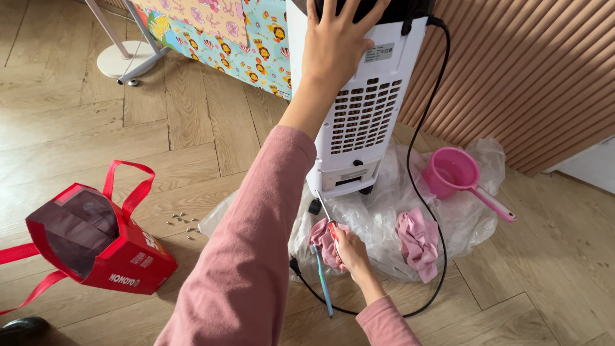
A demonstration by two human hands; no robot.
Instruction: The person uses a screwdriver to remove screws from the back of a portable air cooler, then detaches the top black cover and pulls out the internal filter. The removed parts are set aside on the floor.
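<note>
Left hand [336, 41] lies flat and open on the fan's [362, 109] top, while the right hand [349, 248] grips a screwdriver [325, 208] slanting up toward the fan's base.

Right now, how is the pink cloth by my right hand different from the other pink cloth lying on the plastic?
The pink cloth by the right hand lies under the right hand, partly hidden by it, while the other pink cloth lies untouched. The first sits beside a blue toothbrush; the other sits nearer the pink scoop. The other shows more of itself. Both are pink, crumpled, and rest on the clear plastic sheet.
</note>
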